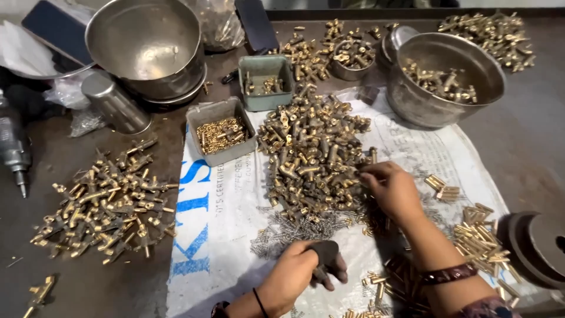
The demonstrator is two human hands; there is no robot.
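Left hand (294,275), near centre: fingers curled round a small dark block-like tool (325,254), gripping it just above the white printed sack (218,235) that covers the table. Can't tell what the tool is exactly.

Right hand (393,191), right of centre: fingertips pinched together at the right edge of the big central heap of brass fittings (312,156). It appears to grip one small piece from the heap, but the piece itself is too small to make out.

Loose steel springs (294,227) are scattered on the sack between the two hands, just near of the heap.

Around it:
- Grey rectangular tray (220,134) holding small brass pins, just left of the heap.
- Second greenish tray (266,82) with a few brass bits, far of the heap.
- Steel bowl (447,79) far right, some brass parts inside.
- Larger steel bowl (147,44) far left, looks bare inside.
- Spread of brass valve-like assemblies (106,203) on the bare table to the left, well apart from both hands.
- Stacked short brass tubes (482,238) on the sack to the right, near the right forearm.
- More brass parts piled far centre and far right.
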